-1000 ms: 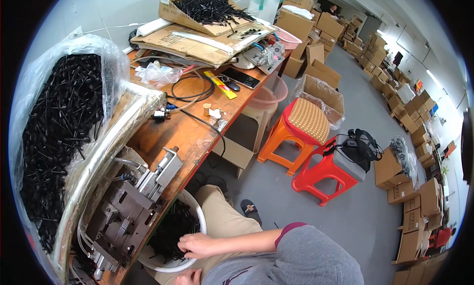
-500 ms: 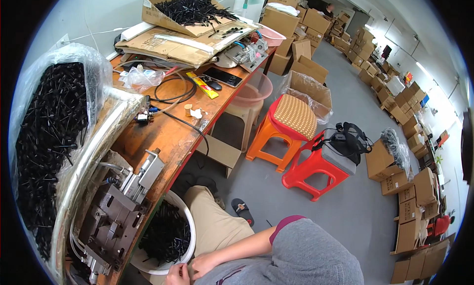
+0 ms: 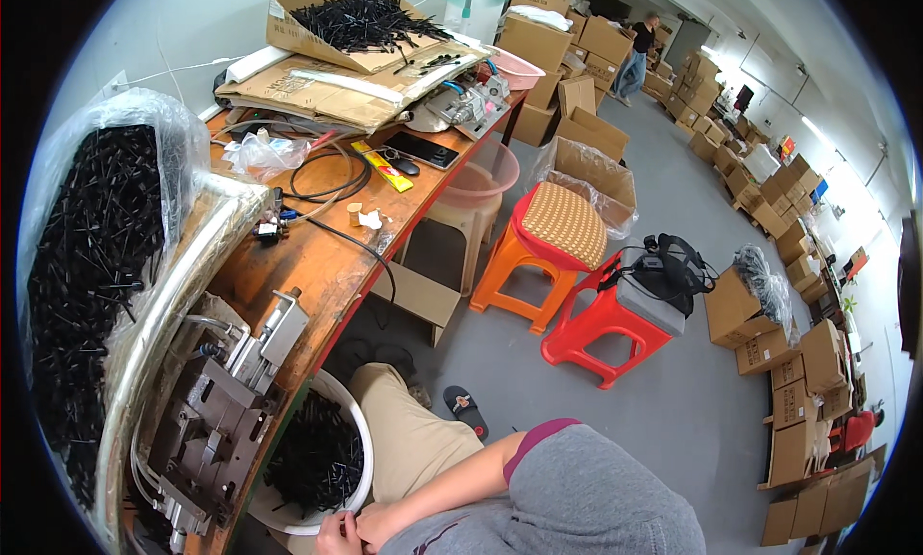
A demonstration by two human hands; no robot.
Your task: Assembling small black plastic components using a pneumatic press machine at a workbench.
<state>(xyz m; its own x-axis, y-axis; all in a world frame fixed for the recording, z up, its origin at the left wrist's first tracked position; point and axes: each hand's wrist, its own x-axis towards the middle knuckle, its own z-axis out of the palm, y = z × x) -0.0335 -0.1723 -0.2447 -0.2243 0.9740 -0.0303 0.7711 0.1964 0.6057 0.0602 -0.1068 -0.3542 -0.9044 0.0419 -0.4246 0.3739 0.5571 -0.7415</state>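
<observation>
At the lower edge, my left hand (image 3: 336,535) and my right hand (image 3: 379,523) meet close together in front of my body. Both have their fingers curled in a pinch, and whatever lies between them is too small or hidden to make out. Just beyond them stands a white bucket (image 3: 366,440), filled with thin black plastic pieces (image 3: 312,464). My hands are near its closest rim. To the left, a metal clamping fixture (image 3: 216,416) with cylinders and air tubes is mounted at the edge of the wooden workbench (image 3: 255,276).
A clear plastic bag (image 3: 187,137) of black pieces fills the far left. A cardboard box (image 3: 284,31) of similar pieces sits at the bench's back. Orange stool (image 3: 524,276) and red stool (image 3: 611,339) stand right. Cartons (image 3: 808,401) line the far side; a person (image 3: 636,60) is in the distance.
My two hands stay together by the bucket, shifted slightly left and up in view. The whole scene has shifted slightly left. The distant person now shows nearly full length.
</observation>
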